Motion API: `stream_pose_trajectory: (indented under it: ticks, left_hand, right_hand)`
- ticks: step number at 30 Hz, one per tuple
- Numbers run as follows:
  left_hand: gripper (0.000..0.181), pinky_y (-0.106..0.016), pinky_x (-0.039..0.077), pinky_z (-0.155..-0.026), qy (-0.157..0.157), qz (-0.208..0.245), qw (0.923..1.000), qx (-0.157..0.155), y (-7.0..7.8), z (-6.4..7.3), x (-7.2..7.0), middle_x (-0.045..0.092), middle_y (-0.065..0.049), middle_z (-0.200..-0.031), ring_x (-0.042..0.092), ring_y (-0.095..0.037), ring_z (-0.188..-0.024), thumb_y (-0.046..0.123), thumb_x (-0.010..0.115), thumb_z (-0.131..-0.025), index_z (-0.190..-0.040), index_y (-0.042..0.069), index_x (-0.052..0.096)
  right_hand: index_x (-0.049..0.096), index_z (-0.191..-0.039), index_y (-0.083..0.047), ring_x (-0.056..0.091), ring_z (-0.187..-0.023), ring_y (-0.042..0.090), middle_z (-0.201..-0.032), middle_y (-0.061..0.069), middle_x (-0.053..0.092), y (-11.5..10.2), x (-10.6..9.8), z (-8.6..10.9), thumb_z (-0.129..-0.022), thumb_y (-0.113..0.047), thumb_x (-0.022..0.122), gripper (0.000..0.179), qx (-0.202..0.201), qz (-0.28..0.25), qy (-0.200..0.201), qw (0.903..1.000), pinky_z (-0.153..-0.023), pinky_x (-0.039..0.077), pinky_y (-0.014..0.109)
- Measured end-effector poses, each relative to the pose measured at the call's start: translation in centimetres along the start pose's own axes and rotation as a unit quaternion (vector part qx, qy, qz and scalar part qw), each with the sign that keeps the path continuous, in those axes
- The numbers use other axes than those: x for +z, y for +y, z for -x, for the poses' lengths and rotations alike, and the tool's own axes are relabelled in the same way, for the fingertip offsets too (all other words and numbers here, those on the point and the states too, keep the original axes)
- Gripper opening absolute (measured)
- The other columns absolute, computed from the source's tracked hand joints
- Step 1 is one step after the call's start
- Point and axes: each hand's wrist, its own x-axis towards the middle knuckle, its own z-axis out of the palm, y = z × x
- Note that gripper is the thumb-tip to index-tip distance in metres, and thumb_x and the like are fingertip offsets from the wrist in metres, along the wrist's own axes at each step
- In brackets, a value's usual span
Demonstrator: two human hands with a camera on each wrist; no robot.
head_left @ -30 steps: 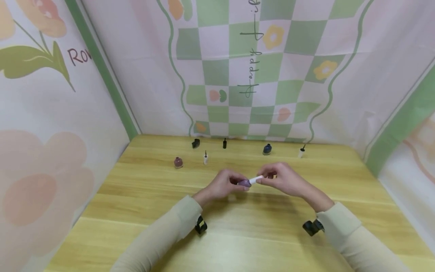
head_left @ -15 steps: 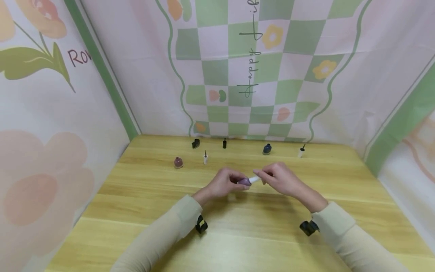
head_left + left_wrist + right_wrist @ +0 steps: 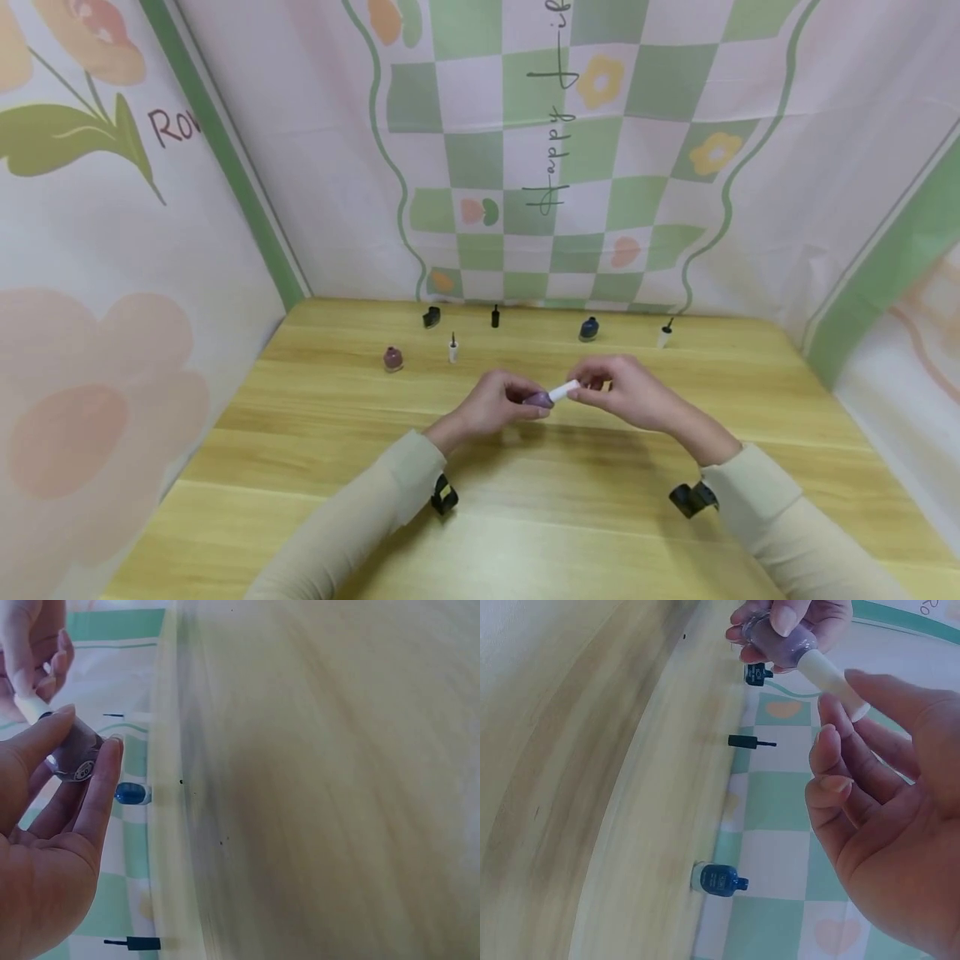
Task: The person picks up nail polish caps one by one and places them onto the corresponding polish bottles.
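A small bottle of purple nail polish (image 3: 537, 400) is held by my left hand (image 3: 489, 407), thumb on one side and fingers on the other. It lies tilted above the table, its white cap (image 3: 564, 390) on the neck and pointing right. My right hand (image 3: 632, 394) pinches the far end of that cap with thumb and index finger. In the right wrist view the other fingers of this hand are loosely bent beside the cap. The left wrist view shows a small round label on the base of the bottle.
Uncapped bottles stand on the wooden table (image 3: 315, 433): mauve (image 3: 393, 359), black (image 3: 431, 317) and dark blue (image 3: 588, 330). Brush caps stand with brushes up: a white cap (image 3: 453, 350), a black cap (image 3: 495, 317) and another white cap (image 3: 664, 337). A patterned cloth (image 3: 525, 250) hangs behind.
My right thumb rolled up over the cap half a second ago and is now back lower, at the cap's end. My left hand and the bottle have stayed nearly still.
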Motion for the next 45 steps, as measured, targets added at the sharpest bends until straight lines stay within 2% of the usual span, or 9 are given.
stream_pose_trajectory:
  ticks: [4, 7, 12, 17, 22, 27, 36, 41, 45]
  left_hand:
    - [0.019, -0.027, 0.057, -0.074, 0.0, 0.0, 1.0, 0.003, -0.06, -0.08, -0.02, 0.076, 0.007, -0.097, 0.067, -0.012, -0.083, 0.017, 0.081, -0.09, -0.108, 0.015, 0.079]
    - [0.018, -0.026, 0.057, -0.074, -0.003, 0.0, 1.0, 0.006, -0.06, -0.08, 0.05, 0.076, 0.007, -0.096, 0.067, -0.012, -0.082, 0.016, 0.081, -0.089, -0.108, 0.014, 0.079]
    - [0.017, -0.025, 0.056, -0.073, -0.011, -0.005, 0.9998, 0.016, -0.02, -0.02, 0.18, 0.076, 0.008, -0.096, 0.067, -0.012, -0.081, 0.016, 0.08, -0.09, -0.107, 0.015, 0.08]
    - [0.017, -0.025, 0.056, -0.073, -0.01, -0.009, 0.9998, 0.012, -0.02, 0.0, 0.11, 0.076, 0.009, -0.096, 0.067, -0.012, -0.082, 0.018, 0.08, -0.091, -0.108, 0.016, 0.08]
    - [0.017, -0.027, 0.057, -0.075, -0.008, 0.0, 0.9999, 0.006, -0.04, 0.05, -0.09, 0.076, 0.008, -0.096, 0.068, -0.013, -0.083, 0.017, 0.08, -0.091, -0.107, 0.016, 0.08]
    - [0.017, -0.026, 0.057, -0.074, -0.006, 0.002, 1.0, 0.005, 0.01, 0.09, -0.26, 0.076, 0.007, -0.096, 0.067, -0.012, -0.082, 0.016, 0.08, -0.091, -0.108, 0.014, 0.08]
    - [0.018, -0.026, 0.057, -0.074, -0.007, 0.012, 0.9999, 0.002, 0.23, 0.15, -0.27, 0.076, 0.006, -0.096, 0.068, -0.012, -0.083, 0.015, 0.08, -0.09, -0.108, 0.014, 0.079]
    - [0.018, -0.026, 0.058, -0.075, -0.011, 0.014, 0.9998, 0.001, 0.35, 0.2, -0.14, 0.077, 0.006, -0.097, 0.069, -0.012, -0.084, 0.015, 0.08, -0.091, -0.108, 0.013, 0.079]
    - [0.017, -0.026, 0.058, -0.076, -0.011, 0.014, 0.9998, 0.0, 0.49, 0.16, -0.09, 0.076, 0.005, -0.097, 0.069, -0.011, -0.085, 0.017, 0.08, -0.091, -0.108, 0.013, 0.08]
  right_hand:
    - [0.074, -0.096, -0.017, 0.058, -0.07, 0.015, -0.083, 0.001, 0.07, -0.08, -0.01, -0.01, -0.1, -0.022, 0.07, 0.007, 0.003, 0.002, -0.004, 1.0, -0.061, 0.047, 0.028]
    - [0.071, -0.086, -0.02, 0.053, -0.061, 0.012, -0.075, 0.003, 0.068, -0.08, 0.01, 0.01, -0.102, -0.025, 0.067, 0.017, -0.002, 0.012, -0.011, 0.9999, -0.054, 0.045, 0.027]
    - [0.068, -0.075, -0.019, 0.041, -0.047, 0.007, -0.058, -0.004, 0.054, -0.08, 0.27, 0.06, -0.107, -0.033, 0.057, 0.036, -0.009, 0.038, -0.016, 0.9991, -0.046, 0.039, 0.025]
    - [0.071, -0.078, -0.018, 0.041, -0.046, 0.007, -0.056, -0.006, 0.053, -0.01, 0.34, 0.05, -0.107, -0.035, 0.055, 0.037, 0.002, 0.037, -0.009, 0.9993, -0.045, 0.038, 0.025]
    - [0.074, -0.104, -0.012, 0.054, -0.06, 0.013, -0.077, -0.001, 0.068, 0.03, -0.06, 0.11, -0.103, -0.032, 0.064, 0.022, -0.005, 0.012, -0.006, 0.9999, -0.051, 0.046, 0.027]
    - [0.071, -0.117, -0.007, 0.057, -0.065, 0.015, -0.089, 0.0, 0.07, 0.09, -0.26, 0.05, -0.099, -0.026, 0.071, 0.026, -0.01, -0.008, -0.01, 0.9999, -0.053, 0.048, 0.027]
    - [0.074, -0.102, -0.015, 0.048, -0.061, 0.013, -0.078, -0.004, 0.062, 0.08, 0.13, -0.03, -0.101, -0.027, 0.068, 0.013, -0.015, -0.001, -0.006, 0.9999, -0.052, 0.04, 0.026]
    - [0.073, -0.091, -0.018, 0.045, -0.058, 0.01, -0.07, -0.002, 0.059, -0.1, 0.18, -0.02, -0.103, -0.029, 0.065, 0.018, -0.021, 0.011, -0.007, 0.9997, -0.052, 0.039, 0.025]
    - [0.072, -0.085, -0.019, 0.042, -0.053, 0.007, -0.065, -0.006, 0.057, -0.29, 0.13, -0.01, -0.106, -0.03, 0.06, 0.027, -0.028, 0.032, -0.006, 0.9991, -0.051, 0.041, 0.025]
